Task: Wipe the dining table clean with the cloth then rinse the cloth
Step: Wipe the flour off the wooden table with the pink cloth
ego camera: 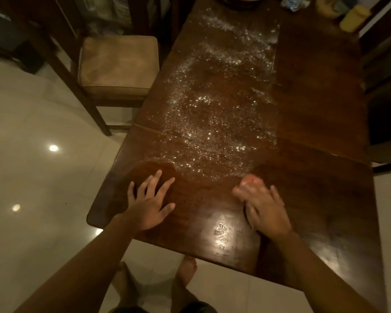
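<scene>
A dark wooden dining table [314, 114] fills the view, with white powder [217, 105] scattered down its middle. My left hand [150, 202] lies flat on the near left part of the table, fingers spread, holding nothing. My right hand [264, 206] presses on a pinkish cloth [250, 180] at the near edge of the powder; the hand is blurred. Only a bunched bit of cloth shows beyond the fingers. A curved smear marks the wood beside my left fingertips.
A chair with a tan cushion [119, 62] stands at the table's left side. A yellow container [354, 18] and other items sit at the far end. Another chair [386, 123] is at the right. My bare feet [185, 274] stand on pale tiles [32, 177].
</scene>
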